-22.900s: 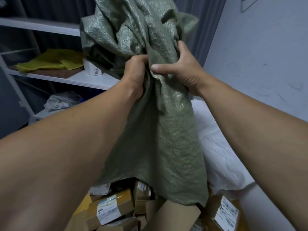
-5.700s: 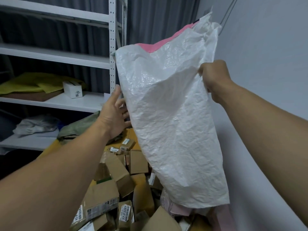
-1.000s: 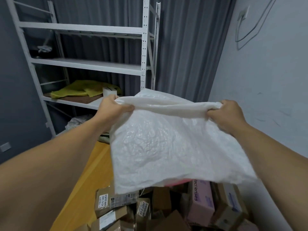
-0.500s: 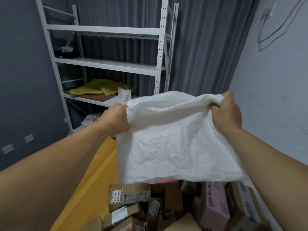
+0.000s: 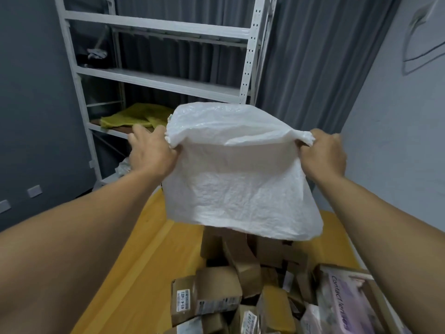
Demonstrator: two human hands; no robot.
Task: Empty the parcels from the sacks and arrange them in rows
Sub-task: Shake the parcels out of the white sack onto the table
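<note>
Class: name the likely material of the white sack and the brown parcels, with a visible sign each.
The white crinkled sack looks like woven plastic: slight gloss, fine crinkles. The brown box-shaped parcels look like matte cardboard: folded edges, stuck-on labels.

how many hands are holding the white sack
2. The left hand grips the white sack at its upper left corner, and the right hand grips its upper right corner. Neither is hidden.
</note>
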